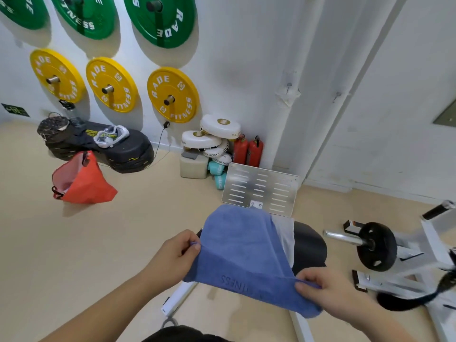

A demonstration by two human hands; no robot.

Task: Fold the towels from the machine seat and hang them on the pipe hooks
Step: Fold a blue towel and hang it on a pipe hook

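Two grips, left hand [178, 258] and right hand [329, 285], pinch one blue towel [241, 248]

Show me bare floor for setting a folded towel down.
Bare floor lies between the red bag and the metal footplate, and left of the left hand. Crowded: the corner with white pads and fire extinguishers, and the machine frame.

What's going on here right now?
A person holds a blue towel stretched between both hands: the left hand pinches one edge, the right hand the other. It drapes over the black machine seat, where a white towel partly shows beneath. The pipe hooks carry no towel yet.
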